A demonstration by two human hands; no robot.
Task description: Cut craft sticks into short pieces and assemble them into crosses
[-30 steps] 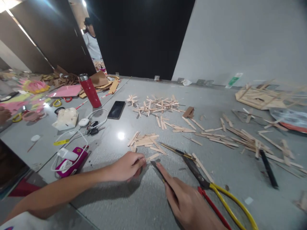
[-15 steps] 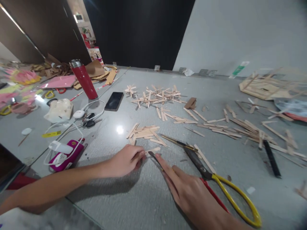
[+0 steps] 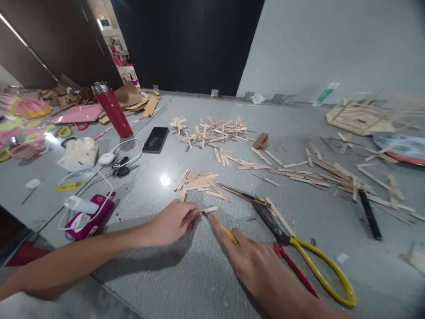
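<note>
My left hand (image 3: 177,221) is closed, its fingertips pinching one end of a small wooden stick (image 3: 210,209) against the grey table. My right hand (image 3: 247,254) is wrapped round a yellow-handled craft knife (image 3: 229,235), forefinger stretched along it. The knife's dark tip touches the stick beside my left fingertips. Just beyond lies a pile of short wooden sticks (image 3: 199,181). To the right of the knife rest large scissors (image 3: 282,239) with one yellow and one red handle, and thin pointed tweezers (image 3: 245,195) lie across their blade end.
A red bottle (image 3: 113,110), a phone (image 3: 156,140), keys (image 3: 121,167) and a purple power block with cables (image 3: 89,217) stand or lie to the left. More sticks (image 3: 222,130) are scattered farther back. A black cutter (image 3: 370,215) and a wooden frame (image 3: 358,117) are at the right.
The knife has turned in my right hand, so its yellow handle now shows. Its tip has shifted slightly left, closer to my left fingertips. The whole view has moved a little.
</note>
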